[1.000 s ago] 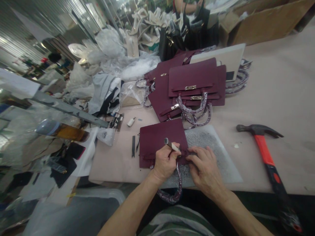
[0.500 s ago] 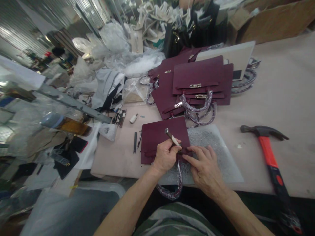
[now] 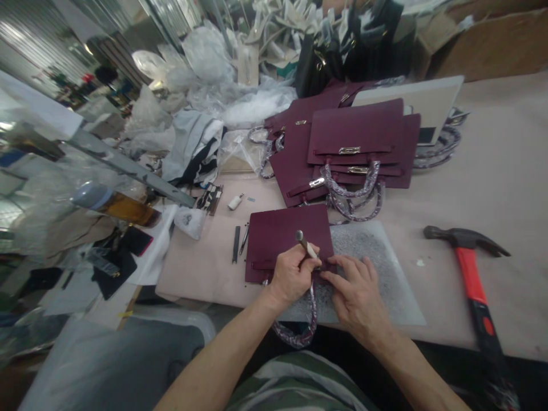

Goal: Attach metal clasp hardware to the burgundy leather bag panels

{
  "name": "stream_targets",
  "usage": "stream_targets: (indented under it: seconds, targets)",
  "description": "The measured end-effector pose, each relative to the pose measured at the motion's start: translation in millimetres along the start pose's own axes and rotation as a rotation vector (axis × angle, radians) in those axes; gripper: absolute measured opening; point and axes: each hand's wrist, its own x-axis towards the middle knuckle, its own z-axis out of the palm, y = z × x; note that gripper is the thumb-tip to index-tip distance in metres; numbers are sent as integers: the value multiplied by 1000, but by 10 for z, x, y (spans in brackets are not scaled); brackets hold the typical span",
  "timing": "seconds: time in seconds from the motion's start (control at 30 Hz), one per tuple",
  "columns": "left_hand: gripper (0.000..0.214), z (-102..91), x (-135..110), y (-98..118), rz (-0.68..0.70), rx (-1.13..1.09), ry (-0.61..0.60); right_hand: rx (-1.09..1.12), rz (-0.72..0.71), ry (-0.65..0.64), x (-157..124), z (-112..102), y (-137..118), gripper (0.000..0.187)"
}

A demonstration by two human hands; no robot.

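Observation:
A burgundy leather bag panel (image 3: 280, 237) lies flat near the table's front edge, partly on a grey speckled slab (image 3: 377, 268). Its plastic-wrapped handle (image 3: 302, 331) hangs over the edge. My left hand (image 3: 291, 277) is closed round a small metal punch tool (image 3: 306, 246), tip down on the panel's strap. My right hand (image 3: 357, 294) lies on the strap beside it, fingers pressed flat and together, holding the strap down.
A red-handled hammer (image 3: 471, 274) lies on the table at the right. A stack of burgundy bag panels (image 3: 355, 142) sits behind. Small metal tools (image 3: 237, 244) lie left of the panel. Plastic wrap, fabric scraps and a bottle (image 3: 113, 205) crowd the left side.
The view has shifted slightly. My left hand has tilted the punch more upright on the strap; my right hand stays pressed beside it.

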Motion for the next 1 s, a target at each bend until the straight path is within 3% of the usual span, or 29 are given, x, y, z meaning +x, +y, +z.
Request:
stream_targets:
  seconds: [0.23, 0.5, 0.57, 0.67, 0.77, 0.87, 0.93, 1.0]
  targets:
    - [11, 20, -41, -41, 136, 15, 4, -180, 76, 8, -91, 23, -126, 42]
    - [9, 57, -68, -46, 222, 57, -3, -81, 50, 19, -129, 12, -78, 44]
    - [9, 69, -76, -42, 224, 60, -6, -47, 19, 62, -125, -64, -32, 38]
    - [9, 84, -83, -24, 217, 77, -7, -96, 53, 244, -160, -318, 142, 24]
    - [10, 94, -86, -4, 222, 102, -5, -377, 212, 379, -314, -671, 464, 29]
    - [10, 104, -88, -3, 249, 103, 16, -580, 486, 267, -537, -971, 848, 35]
    - [11, 110, -92, -14, 255, 96, 32, -425, 767, 174, -623, -1103, 1050, 26]
    - [11, 116, -96, -25, 249, 87, 43, -90, 1083, 142, -607, -1190, 1142, 24]
